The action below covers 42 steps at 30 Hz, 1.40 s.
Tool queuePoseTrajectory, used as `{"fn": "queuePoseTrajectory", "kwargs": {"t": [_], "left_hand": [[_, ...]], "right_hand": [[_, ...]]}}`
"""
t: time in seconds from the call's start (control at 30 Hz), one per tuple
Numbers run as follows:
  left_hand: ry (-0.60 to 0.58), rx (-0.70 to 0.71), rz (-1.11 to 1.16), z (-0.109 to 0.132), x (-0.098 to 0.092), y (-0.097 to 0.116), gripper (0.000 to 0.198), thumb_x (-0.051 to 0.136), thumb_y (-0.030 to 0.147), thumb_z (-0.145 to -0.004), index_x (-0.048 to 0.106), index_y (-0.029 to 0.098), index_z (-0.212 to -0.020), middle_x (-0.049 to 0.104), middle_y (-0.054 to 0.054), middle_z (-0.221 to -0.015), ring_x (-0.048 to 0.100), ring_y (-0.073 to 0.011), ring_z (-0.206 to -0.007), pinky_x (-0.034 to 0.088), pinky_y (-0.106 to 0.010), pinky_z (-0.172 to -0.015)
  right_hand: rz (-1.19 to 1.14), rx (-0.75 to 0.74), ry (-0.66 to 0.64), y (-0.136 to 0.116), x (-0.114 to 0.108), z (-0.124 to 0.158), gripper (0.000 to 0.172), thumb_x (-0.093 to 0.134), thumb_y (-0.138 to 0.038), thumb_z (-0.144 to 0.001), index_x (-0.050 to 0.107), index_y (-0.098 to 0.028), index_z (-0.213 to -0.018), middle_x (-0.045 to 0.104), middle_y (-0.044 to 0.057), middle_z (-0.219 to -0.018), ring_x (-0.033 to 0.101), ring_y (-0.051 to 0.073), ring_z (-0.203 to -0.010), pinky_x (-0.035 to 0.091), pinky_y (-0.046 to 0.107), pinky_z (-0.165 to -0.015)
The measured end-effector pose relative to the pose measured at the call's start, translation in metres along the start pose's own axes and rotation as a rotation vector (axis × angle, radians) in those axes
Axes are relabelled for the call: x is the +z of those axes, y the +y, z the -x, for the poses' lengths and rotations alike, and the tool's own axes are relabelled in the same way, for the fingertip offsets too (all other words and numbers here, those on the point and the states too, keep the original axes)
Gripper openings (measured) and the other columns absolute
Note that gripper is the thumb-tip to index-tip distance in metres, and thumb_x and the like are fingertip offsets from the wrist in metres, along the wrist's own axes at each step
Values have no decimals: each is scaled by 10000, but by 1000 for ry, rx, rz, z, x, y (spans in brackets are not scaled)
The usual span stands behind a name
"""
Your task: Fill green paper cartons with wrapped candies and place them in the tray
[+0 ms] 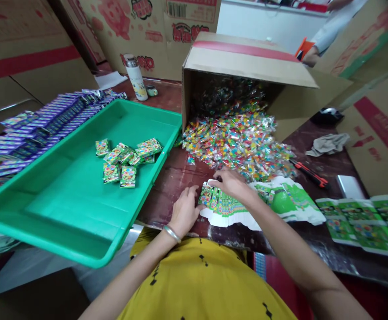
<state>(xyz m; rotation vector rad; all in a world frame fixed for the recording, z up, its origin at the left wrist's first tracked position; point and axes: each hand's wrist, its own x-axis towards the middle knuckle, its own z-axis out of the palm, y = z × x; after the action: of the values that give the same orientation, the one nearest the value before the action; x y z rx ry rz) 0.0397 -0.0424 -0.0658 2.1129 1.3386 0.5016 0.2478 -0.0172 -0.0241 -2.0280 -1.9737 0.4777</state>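
Tabletop [170, 180]: tray [63, 200], candy heap [240, 138] crowd flat cartons [229, 208].

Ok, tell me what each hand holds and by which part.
The left hand presses the left end of the fanned carton stack; right hand rests on its far edge. Whether either grips cannot be told.

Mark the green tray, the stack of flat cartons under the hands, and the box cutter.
green tray [63, 209], head view, bare floor of the tray.
stack of flat cartons [225, 208], head view, its fanned green edges.
box cutter [310, 175], head view, middle of its orange handle.
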Motion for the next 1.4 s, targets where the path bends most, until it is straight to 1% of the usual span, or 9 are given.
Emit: {"fn": "queuePoseTrajectory", "kwargs": {"t": [0.13, 0.33, 0.5, 0.6, 0.67, 0.77, 1.07, 1.27, 1.4], "left_hand": [[6, -4, 109, 1, -6, 3, 510, 741, 231, -753, 542, 187, -1221, 627, -69, -1051, 590, -208, -857, 475, -340, -792], [-91, -17, 798, 2, -44, 9, 189, 657, 350, -860, 638, 161, -863, 654, -28, -897, 592, -162, -837, 447, -270, -783], [-508, -160, 1476, 9, -53, 24, 409, 761, 380, -776, 635, 152, -1091, 704, -79, -922, 683, -198, -803, 490, -292, -742], [-537, -165, 1651, 12, -52, 28, 483, 740, 327, -804, 601, 157, -1233, 721, -127, -1040, 711, -244, -897, 507, -351, -838], [-489, -165, 1661, 12, -53, 25, 471, 727, 286, -819, 605, 163, -1257, 724, -126, -1083, 712, -232, -911, 501, -343, -870], [-457, -158, 1598, 11, -55, 19, 474, 746, 293, -805, 634, 167, -1248, 723, -117, -1114, 701, -205, -911, 494, -289, -835], [-579, 69, 1065, 20, -62, 25, 511, 687, 306, -848, 586, 202, -1338, 659, -92, -1268, 602, -256, -1121, 426, -349, -988], [-407, 54, 955, 21, -61, 29, 343, 573, 355, -921, 685, 163, -1183, 715, -51, -974, 626, -201, -884, 471, -273, -804], [-269, 9, 982, 20, -58, 29, 293, 625, 330, -886, 706, 165, -1113, 711, -48, -952, 624, -215, -911, 482, -280, -810]], "right_hand": [[-86, -44, 7, -5, -2, 3, 114, 689, -300, -844, 712, -200, -795, 680, 53, -909, 639, 185, -788, 443, 291, -687], [-827, -48, -118, -20, -35, 20, 240, 663, -417, -857, 625, -184, -814, 598, -32, -521, 557, 120, -445, 424, 229, -437], [-896, -80, -4, -45, -43, 38, 216, 668, -393, -863, 655, -178, -875, 641, -5, -619, 615, 129, -533, 515, 257, -522], [-655, -183, 223, -55, -38, 52, 269, 613, -347, -907, 669, -218, -1137, 654, 50, -917, 635, 140, -687, 535, 290, -638], [-471, -265, 280, -58, -36, 62, 338, 596, -324, -921, 630, -263, -1251, 604, 58, -1025, 614, 140, -742, 515, 296, -687], [-429, -298, 118, -60, -35, 72, 380, 638, -321, -897, 586, -256, -1268, 572, 3, -834, 558, 130, -668, 464, 268, -625], [-628, -181, -367, -49, -63, 62, 245, 740, -378, -805, 606, -176, -771, 602, -40, -616, 515, 90, -555, 357, 206, -500], [-655, -151, -333, -44, -61, 65, 283, 749, -402, -787, 618, -173, -684, 532, -47, -549, 455, 88, -502, 306, 221, -460], [-832, -52, -14, -46, -47, 73, 258, 770, -368, -772, 647, -217, -941, 614, -27, -674, 564, 130, -590, 427, 237, -517]]}}
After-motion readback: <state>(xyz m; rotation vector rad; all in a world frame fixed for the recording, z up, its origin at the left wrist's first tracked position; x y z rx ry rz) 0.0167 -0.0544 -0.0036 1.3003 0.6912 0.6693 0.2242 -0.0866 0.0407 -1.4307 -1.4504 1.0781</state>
